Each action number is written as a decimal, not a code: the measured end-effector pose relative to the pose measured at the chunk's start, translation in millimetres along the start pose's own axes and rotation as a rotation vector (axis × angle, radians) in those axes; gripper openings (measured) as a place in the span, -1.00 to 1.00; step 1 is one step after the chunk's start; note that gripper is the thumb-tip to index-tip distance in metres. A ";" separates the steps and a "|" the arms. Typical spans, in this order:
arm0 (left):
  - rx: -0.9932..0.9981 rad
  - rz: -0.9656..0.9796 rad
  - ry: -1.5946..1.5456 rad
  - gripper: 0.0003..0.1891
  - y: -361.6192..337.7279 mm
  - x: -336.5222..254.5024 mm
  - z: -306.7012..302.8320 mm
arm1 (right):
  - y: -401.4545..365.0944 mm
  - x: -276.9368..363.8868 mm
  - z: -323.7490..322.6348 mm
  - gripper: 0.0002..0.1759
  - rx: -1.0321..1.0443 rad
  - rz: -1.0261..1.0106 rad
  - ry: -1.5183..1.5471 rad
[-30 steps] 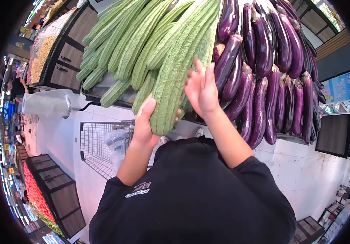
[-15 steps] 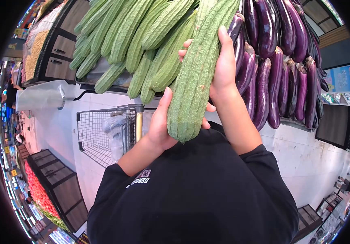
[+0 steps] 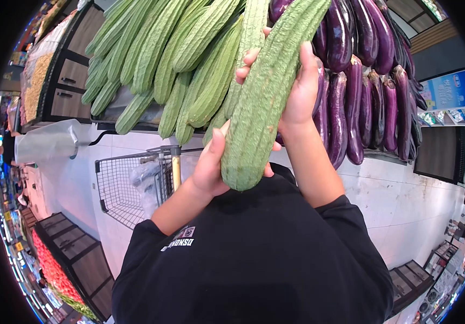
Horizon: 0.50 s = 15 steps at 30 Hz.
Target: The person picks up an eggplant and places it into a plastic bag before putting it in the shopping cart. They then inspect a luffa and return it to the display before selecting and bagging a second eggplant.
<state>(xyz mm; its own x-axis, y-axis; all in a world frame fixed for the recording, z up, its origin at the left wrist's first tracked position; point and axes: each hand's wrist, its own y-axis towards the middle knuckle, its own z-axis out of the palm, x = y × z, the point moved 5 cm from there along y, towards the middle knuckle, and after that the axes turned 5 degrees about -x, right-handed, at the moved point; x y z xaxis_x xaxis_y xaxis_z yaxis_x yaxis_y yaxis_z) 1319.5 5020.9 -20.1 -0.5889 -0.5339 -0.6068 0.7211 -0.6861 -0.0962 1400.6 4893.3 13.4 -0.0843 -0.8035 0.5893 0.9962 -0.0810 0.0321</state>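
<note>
A long, rough green gourd (image 3: 262, 102) is lifted clear of the pile, held in both hands. My left hand (image 3: 211, 164) grips its near end from the left. My right hand (image 3: 297, 94) wraps around its middle from the right, fingers curled over the top. Behind it lies a sloping pile of similar green gourds (image 3: 156, 59). To the right of my right hand, long purple eggplants (image 3: 370, 81) are stacked side by side.
A wire shopping cart (image 3: 129, 183) with a clear plastic bag inside stands to my left on the pale tiled floor. A roll of plastic bags (image 3: 46, 141) hangs at the display's edge. Dark produce bins (image 3: 70, 254) run along the lower left. A blue sign (image 3: 451, 89) is at right.
My right hand went from open against the pile to gripping the gourd. Both hands have pulled the gourd out of the pile and raised it slightly.
</note>
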 end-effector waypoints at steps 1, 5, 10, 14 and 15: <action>0.005 0.001 -0.001 -0.05 -0.2 0.1 3.7 | -1.0 1.7 3.4 -0.16 0.144 -0.024 0.076; -0.132 0.200 0.286 0.05 1.0 -12.5 -2.6 | -3.1 2.6 6.5 0.01 0.171 -0.119 -0.260; -0.332 0.391 0.742 -0.02 -2.8 -17.3 -22.2 | -29.4 -11.9 -12.9 -0.07 0.020 -0.164 -0.195; -0.340 0.488 1.151 -0.19 -2.7 -12.4 -35.5 | -31.8 -28.3 -34.3 -0.20 -0.093 -0.110 -0.129; -0.352 0.566 1.236 -0.20 -3.2 -12.8 -32.0 | -34.6 -27.9 -36.6 -0.24 -0.086 -0.143 -0.171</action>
<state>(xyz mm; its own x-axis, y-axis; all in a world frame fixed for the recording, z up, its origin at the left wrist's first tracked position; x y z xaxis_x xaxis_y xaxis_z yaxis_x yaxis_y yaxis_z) 1336.5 5045.7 -37.2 0.3730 0.2073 -0.9044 0.9103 -0.2704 0.3135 1367.7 4897.0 -33.7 -0.2125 -0.6695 0.7118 0.9682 -0.2428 0.0607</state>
